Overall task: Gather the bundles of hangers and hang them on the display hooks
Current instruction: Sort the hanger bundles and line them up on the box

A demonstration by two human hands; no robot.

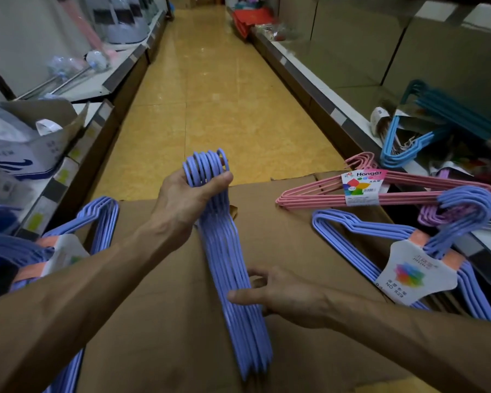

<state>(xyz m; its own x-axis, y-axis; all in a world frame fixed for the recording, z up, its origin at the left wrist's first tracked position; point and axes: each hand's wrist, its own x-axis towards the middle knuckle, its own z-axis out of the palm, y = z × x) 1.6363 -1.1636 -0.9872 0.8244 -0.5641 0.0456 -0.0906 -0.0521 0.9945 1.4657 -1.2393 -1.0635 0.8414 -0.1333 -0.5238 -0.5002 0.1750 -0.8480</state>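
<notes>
The left hand [192, 198] grips the hook ends of a loose periwinkle hanger bundle [233, 268], fingers curled round the necks; the bundle stands on edge over the cardboard box [159, 321], its long axis running from the hooks toward the near edge. The right hand [284, 296] touches its right side with loosely straight fingers, holding nothing. A labelled periwinkle bundle [408, 268] lies by the right edge, pink hangers [380, 191] at the far right corner; the open aisle lies ahead.
</notes>
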